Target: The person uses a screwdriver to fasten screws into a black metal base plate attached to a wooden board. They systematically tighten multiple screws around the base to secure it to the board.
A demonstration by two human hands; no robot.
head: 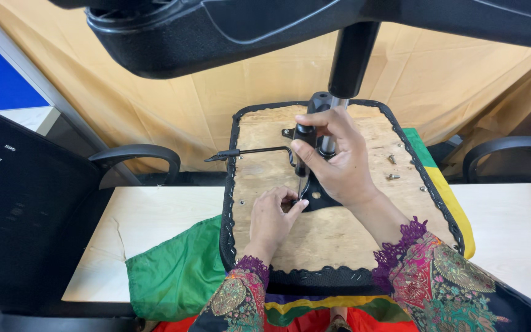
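Head: screwdriver (pixel 303 161) upright, tip down, right hand (pixel 338 161).

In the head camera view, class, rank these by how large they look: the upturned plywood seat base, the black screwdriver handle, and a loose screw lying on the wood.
1. plywood seat base, by far the largest
2. screwdriver handle, partly hidden by the right hand
3. loose screw, smallest

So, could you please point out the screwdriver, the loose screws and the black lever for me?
screwdriver (pixel 303 161), head view, on its black handle below the right hand's fingers.
loose screws (pixel 392 158), head view, on the upper screw lying on the plywood.
black lever (pixel 259 150), head view, midway along its thin rod.
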